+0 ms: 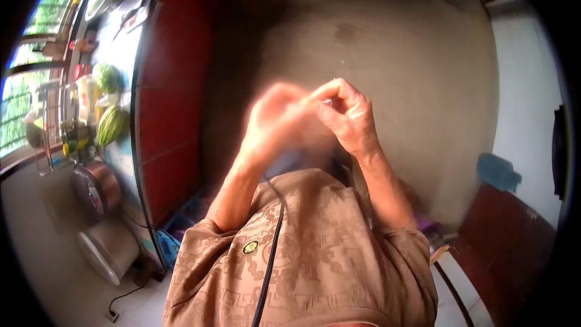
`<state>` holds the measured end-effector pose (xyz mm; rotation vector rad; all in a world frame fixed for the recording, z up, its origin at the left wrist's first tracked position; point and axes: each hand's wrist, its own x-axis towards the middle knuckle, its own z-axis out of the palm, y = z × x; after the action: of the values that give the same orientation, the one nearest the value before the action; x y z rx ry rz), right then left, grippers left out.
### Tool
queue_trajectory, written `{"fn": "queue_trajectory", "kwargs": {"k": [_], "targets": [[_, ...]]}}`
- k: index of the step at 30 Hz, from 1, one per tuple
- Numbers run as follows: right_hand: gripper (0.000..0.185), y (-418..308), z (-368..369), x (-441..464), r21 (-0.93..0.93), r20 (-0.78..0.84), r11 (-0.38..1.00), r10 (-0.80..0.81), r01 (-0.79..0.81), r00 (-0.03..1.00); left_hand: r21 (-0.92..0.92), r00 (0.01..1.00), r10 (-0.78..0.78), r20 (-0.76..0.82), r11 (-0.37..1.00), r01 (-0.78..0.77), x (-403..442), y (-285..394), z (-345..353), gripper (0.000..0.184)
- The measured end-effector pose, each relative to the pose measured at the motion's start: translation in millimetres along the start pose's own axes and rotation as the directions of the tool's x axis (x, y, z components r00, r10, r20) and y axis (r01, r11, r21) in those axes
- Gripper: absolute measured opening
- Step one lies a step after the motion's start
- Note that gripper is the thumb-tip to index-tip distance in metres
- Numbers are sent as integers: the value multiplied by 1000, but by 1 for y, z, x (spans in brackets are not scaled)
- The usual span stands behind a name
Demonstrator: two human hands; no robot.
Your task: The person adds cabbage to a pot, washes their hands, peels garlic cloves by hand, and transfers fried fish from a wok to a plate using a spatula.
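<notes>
In front of my chest, my two hands meet at the fingertips. My left hand point(278, 112) is smeared by motion, so its fingers do not show clearly. My right hand point(353, 118) is closed in a pinch, thumb and forefinger bent together towards the left hand. A tiny pale spot shows near these fingertips, too small to name. Below the hands are my brown patterned shirt point(321, 224) and a black cable point(276, 236) running down over it.
Along the left runs a counter with red fronts point(172, 79), holding a striped green melon point(111, 126) and a round green vegetable point(106, 77). Metal pots point(103, 184) stand nearer me. Concrete floor point(411, 79) lies ahead; a dark red panel point(502, 254) is at right.
</notes>
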<state>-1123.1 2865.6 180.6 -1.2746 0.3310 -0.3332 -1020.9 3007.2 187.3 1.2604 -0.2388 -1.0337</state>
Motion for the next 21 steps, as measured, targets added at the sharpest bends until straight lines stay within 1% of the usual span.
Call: {"fn": "queue_trajectory", "kwargs": {"k": [1,2,3,5,6,7,8,9,11,12,13,15,17,18,19,20,21], "targets": [[7,-8,-22,-7,2,-24,1000,-5,5,1000,8,1000,-12,13,1000,12,9,-4,21,17],[8,-18,-45,-12,-42,-41,999,2,-3,999,22,1000,-8,0,1000,8,18,-8,44,15],[8,-26,-65,-15,-86,-57,996,-1,-4,998,35,1000,0,26,999,0,29,-11,63,15],[8,-44,-103,-27,-110,-136,993,-46,31,990,43,998,-32,58,999,29,43,-17,100,17],[9,-56,-121,-34,-158,-146,987,-29,5,989,52,995,1,95,999,-6,51,-17,118,16],[10,-66,-139,-38,-210,-158,978,-20,-14,987,67,992,-5,129,998,-4,59,-21,135,16],[11,-73,-155,-45,-267,-188,964,-58,5,980,256,982,92,168,957,-133,69,-29,149,15],[11,-74,-170,-51,-281,-262,956,9,-86,965,423,956,188,225,865,-270,82,-39,160,14],[11,-79,-200,-59,-415,-311,908,-89,-51,946,573,902,210,376,713,-405,103,-48,184,15],[11,-79,-216,-64,-473,-356,874,-68,-116,932,620,867,218,449,623,-478,113,-53,196,16],[12,-77,-230,-69,-512,-383,851,-106,-115,918,635,834,218,507,559,-533,122,-54,211,17],[11,-92,-259,-73,-403,-416,868,108,-290,903,675,809,149,568,478,-562,142,-51,244,22],[13,-80,-295,-72,-437,-422,851,91,-291,902,633,742,145,654,432,-642,166,-54,272,23],[17,-68,-310,-68,-389,-466,884,53,-259,883,613,731,127,671,458,-643,180,-53,285,23],[16,-72,-324,-62,-409,-465,882,19,-234,885,596,719,106,687,485,-640,195,-54,298,22],[16,-73,-339,-54,-363,-482,899,44,-245,875,630,748,59,662,498,-597,213,-56,308,22],[15,-75,-356,-46,-314,-497,914,73,-257,865,621,736,55,675,497,-607,231,-55,324,22]]}}
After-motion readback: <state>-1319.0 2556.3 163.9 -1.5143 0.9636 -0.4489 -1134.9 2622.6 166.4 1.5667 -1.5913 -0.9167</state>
